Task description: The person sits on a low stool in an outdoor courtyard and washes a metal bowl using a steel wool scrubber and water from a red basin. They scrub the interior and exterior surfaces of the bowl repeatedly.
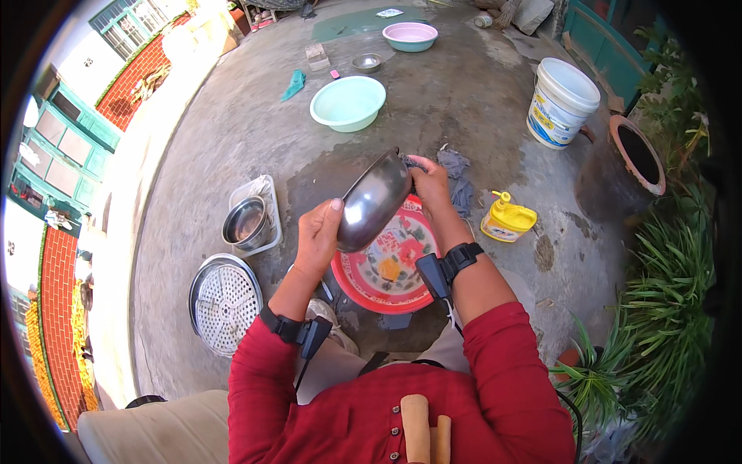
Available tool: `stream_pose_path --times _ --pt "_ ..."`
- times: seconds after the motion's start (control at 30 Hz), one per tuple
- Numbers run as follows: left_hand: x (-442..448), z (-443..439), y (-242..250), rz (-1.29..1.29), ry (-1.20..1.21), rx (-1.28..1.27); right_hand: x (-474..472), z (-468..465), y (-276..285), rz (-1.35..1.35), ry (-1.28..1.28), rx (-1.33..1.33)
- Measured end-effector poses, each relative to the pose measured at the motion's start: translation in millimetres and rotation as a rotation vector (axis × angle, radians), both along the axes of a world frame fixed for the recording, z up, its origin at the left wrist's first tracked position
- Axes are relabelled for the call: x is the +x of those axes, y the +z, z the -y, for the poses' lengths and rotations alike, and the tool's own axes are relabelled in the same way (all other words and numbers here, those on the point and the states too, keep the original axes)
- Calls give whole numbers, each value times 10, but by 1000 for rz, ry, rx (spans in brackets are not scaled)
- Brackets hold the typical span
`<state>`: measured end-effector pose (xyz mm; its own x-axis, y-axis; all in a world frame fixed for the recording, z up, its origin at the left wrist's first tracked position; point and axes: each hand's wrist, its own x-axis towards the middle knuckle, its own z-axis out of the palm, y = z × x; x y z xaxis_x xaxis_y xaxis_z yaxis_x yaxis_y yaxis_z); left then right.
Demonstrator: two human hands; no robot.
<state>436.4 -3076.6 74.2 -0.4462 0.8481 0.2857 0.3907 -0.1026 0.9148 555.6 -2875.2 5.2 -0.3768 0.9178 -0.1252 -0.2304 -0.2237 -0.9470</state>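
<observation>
A stainless steel bowl is tilted on its side in the air, its outer wall facing me. My left hand grips its near left edge, thumb along the outside. At the far right side, my right hand presses a dark scouring pad to the bowl; the fingertips are partly hidden. Below the bowl lies a red enamel basin with a floral pattern, partly covered by the bowl and my right forearm. A grey cloth rests on the wet concrete beyond my right hand.
A yellow detergent bottle stands right, near a white bucket and a clay jar. Left are a metal pot in a plastic tray and a perforated steamer tray. Ahead sits a mint-green basin.
</observation>
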Motion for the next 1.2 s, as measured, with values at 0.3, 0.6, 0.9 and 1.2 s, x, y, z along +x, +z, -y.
stream_pose_path --times 0.3,0.6,0.9,1.2 --pt "-306 -68 -304 -17 119 -107 -108 832 429 301 1 1062" --pt "-223 11 -288 -54 57 -98 -119 369 136 335 29 654" --pt "-126 -12 -177 -38 55 -94 -33 239 155 209 75 409" --pt "-261 -107 -419 15 76 -140 24 825 589 419 199 1160"
